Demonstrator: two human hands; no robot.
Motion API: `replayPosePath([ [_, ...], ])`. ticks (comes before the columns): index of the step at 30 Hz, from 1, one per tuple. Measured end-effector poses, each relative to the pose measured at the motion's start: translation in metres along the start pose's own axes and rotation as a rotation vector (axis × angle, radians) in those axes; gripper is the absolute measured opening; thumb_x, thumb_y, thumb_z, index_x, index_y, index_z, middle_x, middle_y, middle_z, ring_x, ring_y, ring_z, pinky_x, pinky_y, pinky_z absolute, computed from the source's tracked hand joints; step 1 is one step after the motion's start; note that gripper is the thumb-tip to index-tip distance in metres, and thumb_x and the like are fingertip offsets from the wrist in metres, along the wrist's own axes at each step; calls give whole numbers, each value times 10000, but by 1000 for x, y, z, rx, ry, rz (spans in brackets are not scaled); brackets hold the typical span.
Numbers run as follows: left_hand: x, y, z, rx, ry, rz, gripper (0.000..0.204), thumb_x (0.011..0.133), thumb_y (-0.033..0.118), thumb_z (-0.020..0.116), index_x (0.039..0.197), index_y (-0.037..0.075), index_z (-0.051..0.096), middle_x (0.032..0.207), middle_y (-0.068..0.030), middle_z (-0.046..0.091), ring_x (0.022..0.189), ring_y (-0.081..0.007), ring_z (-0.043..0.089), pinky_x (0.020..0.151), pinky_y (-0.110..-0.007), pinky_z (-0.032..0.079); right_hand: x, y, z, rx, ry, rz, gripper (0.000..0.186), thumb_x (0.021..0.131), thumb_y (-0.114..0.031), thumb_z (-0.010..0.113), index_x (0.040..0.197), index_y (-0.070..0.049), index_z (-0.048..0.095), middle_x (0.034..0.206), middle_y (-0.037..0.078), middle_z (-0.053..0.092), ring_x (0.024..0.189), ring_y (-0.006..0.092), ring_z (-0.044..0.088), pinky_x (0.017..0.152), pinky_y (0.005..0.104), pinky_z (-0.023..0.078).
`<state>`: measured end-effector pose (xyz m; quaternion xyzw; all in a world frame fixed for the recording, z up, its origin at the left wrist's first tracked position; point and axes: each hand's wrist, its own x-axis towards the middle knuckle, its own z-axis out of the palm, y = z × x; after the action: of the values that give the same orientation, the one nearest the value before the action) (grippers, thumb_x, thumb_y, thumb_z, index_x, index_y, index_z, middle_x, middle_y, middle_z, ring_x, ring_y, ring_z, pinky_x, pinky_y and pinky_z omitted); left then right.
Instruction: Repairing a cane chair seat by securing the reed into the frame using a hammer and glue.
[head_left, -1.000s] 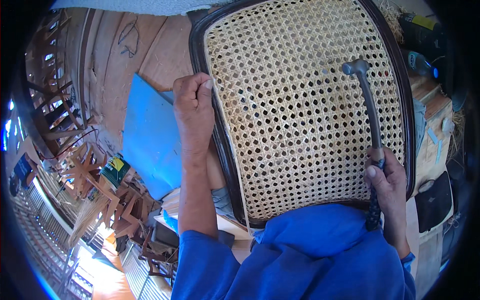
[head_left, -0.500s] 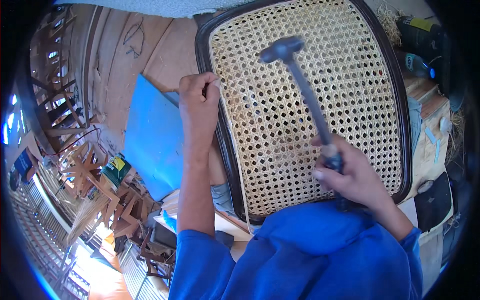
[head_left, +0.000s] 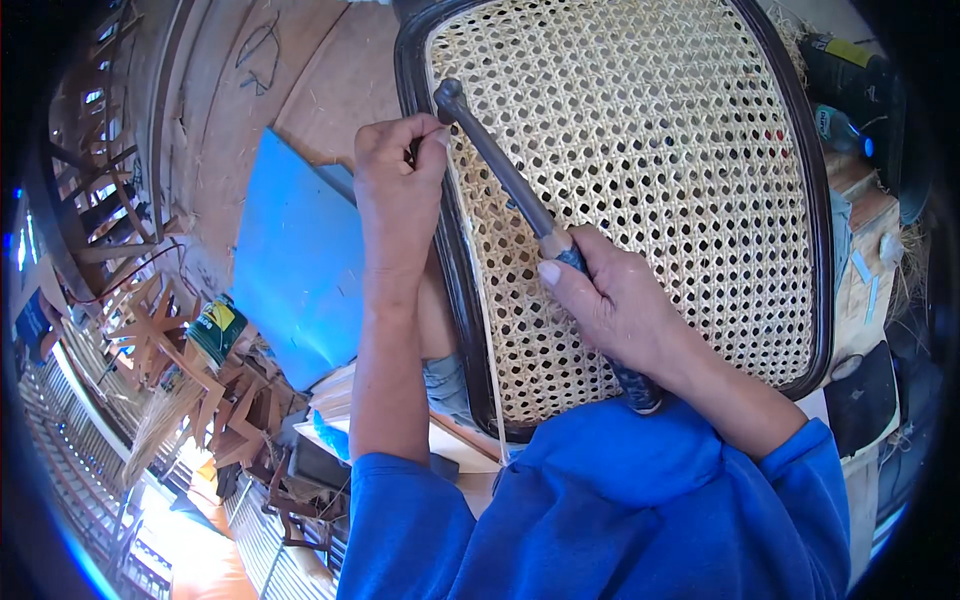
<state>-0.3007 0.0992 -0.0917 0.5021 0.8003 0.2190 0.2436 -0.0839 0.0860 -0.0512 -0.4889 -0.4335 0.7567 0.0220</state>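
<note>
A woven cane panel (head_left: 640, 200) set in a dark wooden frame (head_left: 462, 345) lies before me. My right hand (head_left: 625, 300) wraps round the grip of a hammer (head_left: 505, 180). The hammer's head is at the frame's left inner edge, right beside the fingertips of my left hand (head_left: 400, 180). Those left fingers are pinched together on that edge; whatever they hold is hidden. A thin pale strip (head_left: 489, 350) runs down along the inside of the frame's left side, and its lower end hangs loose past the near edge, close to my blue shirt.
Left of the frame lies a blue sheet (head_left: 300, 260) on wooden boards. A green can (head_left: 215, 330) and star-shaped wooden pieces (head_left: 150, 335) are farther left. On the right are a bottle (head_left: 842, 132), a wooden block (head_left: 865, 225) and a dark pad (head_left: 862, 405).
The hammer has swung left, from above the panel's middle to the edge beside my left fingertips. My right hand moved left and slightly up with it. My left hand keeps its pinch.
</note>
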Motion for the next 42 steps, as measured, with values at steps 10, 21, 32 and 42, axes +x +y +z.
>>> replayPosePath([
  [10, -1, 3, 1, 57, -28, -3, 158, 841, 71, 653, 980, 1, 682, 978, -83, 588, 894, -158, 576, 798, -262, 459, -3, 0, -3, -99, 94, -48, 245, 951, -261, 527, 993, -20, 524, 631, 25, 509, 524, 96, 493, 480, 276, 414],
  [21, 2, -3, 5, -14, 0, -13, 146, 835, 128, 654, 959, 63, 695, 997, -115, 574, 889, -227, 599, 801, -314, 482, -5, 2, -15, -55, 40, 13, 241, 956, -262, 529, 1033, -34, 526, 626, -2, 487, 512, 68, 489, 456, 240, 409],
  [32, -3, -3, 4, -130, 16, 0, 147, 862, 77, 625, 989, 79, 698, 1032, -63, 526, 835, -117, 558, 729, -231, 459, -8, 10, -17, -13, 46, 6, 238, 954, -268, 534, 1016, -41, 501, 639, -14, 479, 481, 56, 482, 432, 223, 421],
  [42, 0, -6, 7, -153, 38, 1, 134, 833, 74, 657, 961, 59, 694, 1050, -79, 517, 812, -113, 559, 710, -223, 459, -8, 8, -12, -165, 98, -90, 262, 931, -284, 565, 995, -34, 517, 622, 12, 491, 543, 86, 476, 498, 263, 418],
])
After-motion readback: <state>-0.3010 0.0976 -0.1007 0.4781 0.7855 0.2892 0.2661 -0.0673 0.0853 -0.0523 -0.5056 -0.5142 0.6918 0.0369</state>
